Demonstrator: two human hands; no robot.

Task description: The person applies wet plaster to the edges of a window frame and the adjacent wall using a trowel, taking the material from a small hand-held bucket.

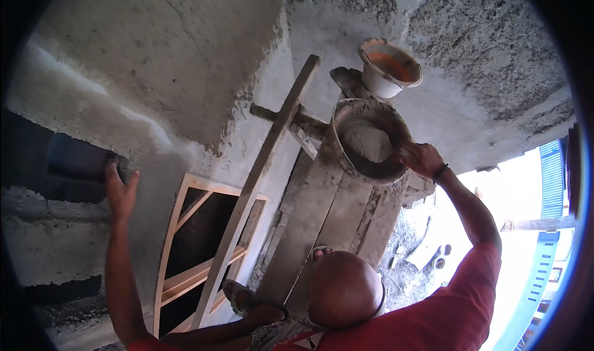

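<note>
My right hand (421, 159) is closed on the near right rim of a round, mortar-crusted bucket (345, 159). Grey wet mortar (366, 142) lies inside the bucket, which rests tilted on the planks. Out to the left, my left hand (122, 190) is raised at the edge of a dark wall opening (77, 165). Its fingers hook round the grey corner of the wall edge, with the thumb apart; the fingertips are partly lost in shadow.
Worn scaffold planks (334, 196) run beneath my sandalled feet. A slanting wooden pole (266, 159) crosses before a wooden window frame (176, 227). Beyond the mortar bucket stands a white bucket (383, 86), orange inside. Part-plastered walls (161, 54) surround the corner; bright ground lies below right.
</note>
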